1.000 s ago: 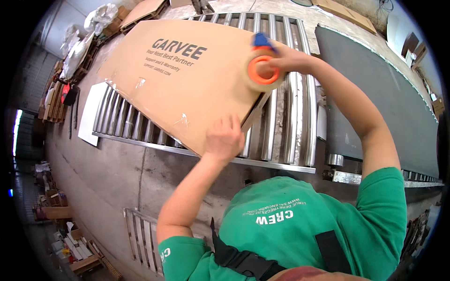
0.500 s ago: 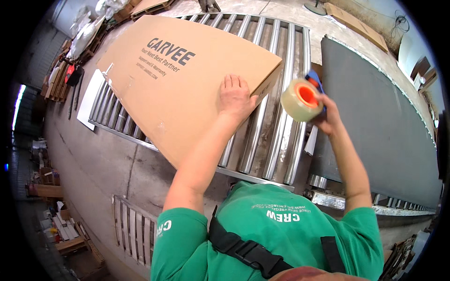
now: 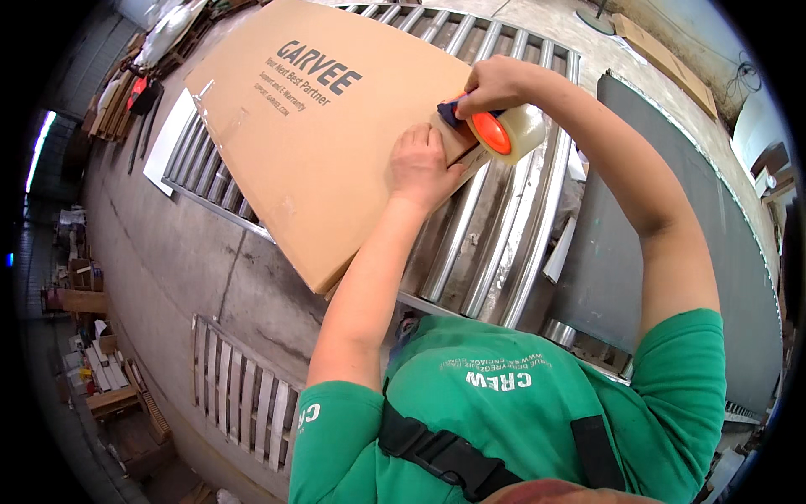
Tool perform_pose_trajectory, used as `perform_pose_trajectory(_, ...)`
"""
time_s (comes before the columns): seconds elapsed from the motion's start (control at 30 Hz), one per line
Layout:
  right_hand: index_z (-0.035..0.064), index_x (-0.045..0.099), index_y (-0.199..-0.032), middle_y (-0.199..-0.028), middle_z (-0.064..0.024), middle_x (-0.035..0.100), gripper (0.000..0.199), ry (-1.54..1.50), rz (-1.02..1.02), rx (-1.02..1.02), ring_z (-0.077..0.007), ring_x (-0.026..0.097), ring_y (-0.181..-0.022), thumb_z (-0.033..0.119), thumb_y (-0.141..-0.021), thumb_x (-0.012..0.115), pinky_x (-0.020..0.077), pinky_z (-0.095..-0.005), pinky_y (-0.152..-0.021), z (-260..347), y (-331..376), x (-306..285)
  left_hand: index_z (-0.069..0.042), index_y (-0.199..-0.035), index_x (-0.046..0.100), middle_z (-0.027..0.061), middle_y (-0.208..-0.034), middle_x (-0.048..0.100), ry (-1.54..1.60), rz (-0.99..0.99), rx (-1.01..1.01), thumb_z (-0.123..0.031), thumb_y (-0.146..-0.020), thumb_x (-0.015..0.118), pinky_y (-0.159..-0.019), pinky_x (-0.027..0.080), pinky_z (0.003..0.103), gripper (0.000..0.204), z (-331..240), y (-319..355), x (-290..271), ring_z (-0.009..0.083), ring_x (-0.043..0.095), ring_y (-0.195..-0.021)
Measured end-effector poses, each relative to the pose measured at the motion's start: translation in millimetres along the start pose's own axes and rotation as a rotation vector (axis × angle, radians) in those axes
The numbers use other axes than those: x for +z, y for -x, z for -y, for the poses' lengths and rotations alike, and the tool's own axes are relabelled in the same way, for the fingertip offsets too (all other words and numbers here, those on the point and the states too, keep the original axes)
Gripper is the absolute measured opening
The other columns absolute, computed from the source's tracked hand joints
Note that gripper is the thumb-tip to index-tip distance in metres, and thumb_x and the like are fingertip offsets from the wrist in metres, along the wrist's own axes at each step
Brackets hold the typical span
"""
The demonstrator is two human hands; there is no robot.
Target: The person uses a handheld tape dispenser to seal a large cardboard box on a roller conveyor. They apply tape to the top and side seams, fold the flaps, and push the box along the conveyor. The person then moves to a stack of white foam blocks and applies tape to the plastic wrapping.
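A large flat cardboard box (image 3: 294, 168) with dark print lies across a metal roller conveyor (image 3: 470, 244). My left hand (image 3: 420, 164) rests flat on its top, close to the right edge, with the thumb stretched toward that edge. My right hand (image 3: 495, 84) is wrapped round a tape dispenser (image 3: 452, 113) with a blue part, loaded with a wide roll of clear tape (image 3: 525, 139) on an orange core. The dispenser's head meets the box at its right edge, just beyond my left fingers. My grip hides most of the handle.
A dark belt conveyor (image 3: 663, 244) stands to the right, beyond a narrow gap. A slatted wooden pallet (image 3: 243, 386) is on the floor at lower left. Stacked boards (image 3: 109, 101) and plastic-wrapped goods (image 3: 168, 34) are at far left; a long flat carton (image 3: 663, 63) lies at far right.
My right hand has swung the tape dispenser left and away from me, from above the rollers onto the box's right edge. My left hand stays on the box.
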State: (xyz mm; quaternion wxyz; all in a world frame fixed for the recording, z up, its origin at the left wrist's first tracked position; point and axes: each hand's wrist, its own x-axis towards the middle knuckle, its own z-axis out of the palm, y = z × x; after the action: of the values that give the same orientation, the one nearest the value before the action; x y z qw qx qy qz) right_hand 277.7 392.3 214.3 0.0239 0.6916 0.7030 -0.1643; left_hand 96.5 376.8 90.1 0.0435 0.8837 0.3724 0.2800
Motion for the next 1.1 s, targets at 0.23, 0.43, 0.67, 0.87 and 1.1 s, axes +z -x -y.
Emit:
perform_pose_trajectory(0.23,0.0124,0.063,-0.118,-0.083,-0.0188,0.067,0.067,0.121,-0.018,0.019,-0.0323,0.067,-0.080,0.062,-0.073,0.060,0.0541,-0.0430,-0.073,-51,126,97,-0.003,-0.115,0.054,0.0146,-0.121,0.052,-0.017,0.111,-0.052,-0.029,-0.059,0.081,-0.099,0.037,0.047,0.067,3,-2,-4,0.0318,0.048,-0.116)
perform_pose_trajectory(0.43,0.0104,0.071,-0.098,-0.084,-0.0182,0.069,0.050,0.040,0.050,0.051,-0.0317,0.068,-0.077,0.049,-0.067,0.066,0.0546,-0.0403,-0.071,-38,56,114,-0.010,-0.145,0.026,0.0174,-0.151,0.024,-0.211,0.340,0.277,-0.023,-0.067,0.068,-0.114,0.011,0.051,0.089,-4,-42,17,0.0323,0.016,-0.143)
perform_pose_trajectory(0.67,0.0044,0.072,-0.089,-0.088,-0.0184,0.069,0.051,-0.111,0.114,-0.025,-0.0314,0.067,-0.086,0.046,-0.059,0.074,0.0524,-0.0375,-0.079,-49,6,145,-0.010,-0.148,0.020,0.0163,-0.155,0.016,-0.268,0.564,0.174,-0.031,-0.076,0.060,-0.116,0.010,0.048,0.085,-1,-48,21,0.0283,0.012,-0.145)
perform_pose_trajectory(0.87,0.0043,0.072,-0.100,-0.084,-0.0173,0.069,0.059,-0.012,0.179,-0.044,-0.0281,0.067,-0.077,0.048,-0.061,0.074,0.0523,-0.0357,-0.072,10,87,60,-0.006,-0.146,0.023,0.0198,-0.152,0.020,-0.150,0.493,0.038,-0.027,-0.069,0.070,-0.115,0.012,0.053,0.093,54,66,-60,0.0373,0.015,-0.142)
perform_pose_trajectory(1.1,0.0020,0.071,-0.097,-0.082,-0.0201,0.068,0.059,-0.047,-0.191,-0.252,-0.0322,0.067,-0.076,0.053,-0.066,0.069,0.0526,-0.0382,-0.070,187,55,29,-0.001,-0.124,0.043,0.0209,-0.135,0.044,0.064,0.017,-0.140,-0.020,-0.051,0.083,-0.108,0.029,0.047,0.085,101,166,-131,0.0393,0.036,-0.130)
